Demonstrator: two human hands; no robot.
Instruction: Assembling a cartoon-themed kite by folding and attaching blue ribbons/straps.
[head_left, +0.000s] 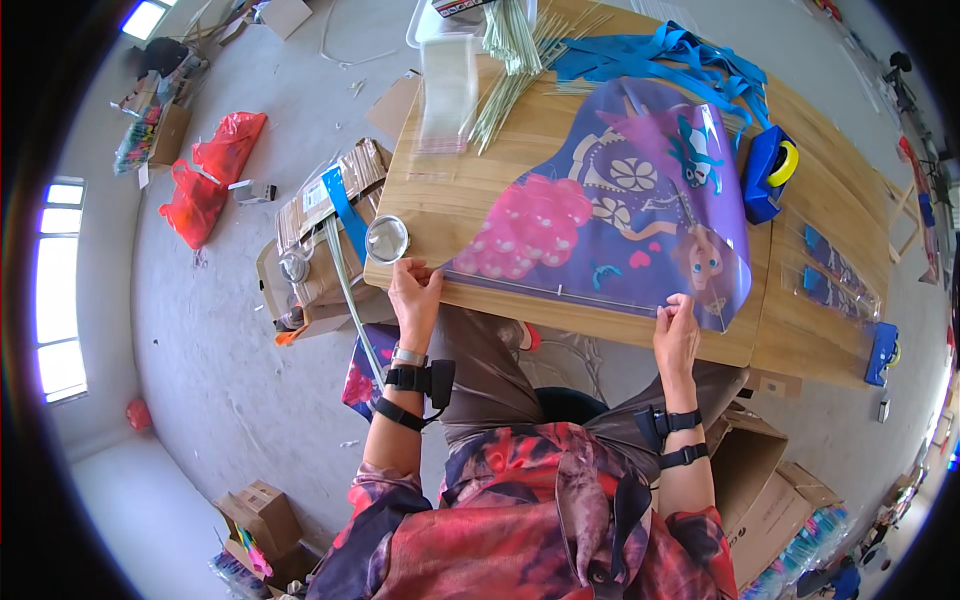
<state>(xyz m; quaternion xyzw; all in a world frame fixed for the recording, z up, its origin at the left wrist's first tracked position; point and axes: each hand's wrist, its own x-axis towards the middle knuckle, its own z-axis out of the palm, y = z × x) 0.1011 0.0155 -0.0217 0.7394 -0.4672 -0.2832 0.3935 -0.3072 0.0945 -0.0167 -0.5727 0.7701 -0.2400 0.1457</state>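
head view: purple printed sheet (600, 235) lies along desk's (440, 205) near edge, thin pale stick (560, 293) on its near border. left hand (415, 292) pinches stick's left end, near round roll (387, 240) at near left corner; right hand (677, 322) pinches right end.

A glossy purple sheet (575, 228) spreads mostly flat just above and right of the frame's centre, its right side curling upward. Pink bubble shapes fill its left part, white clover shapes its middle, a cartoon figure its right. A slim pale rod (561, 292) runs along its lower edge, slanting slightly downward rightward.
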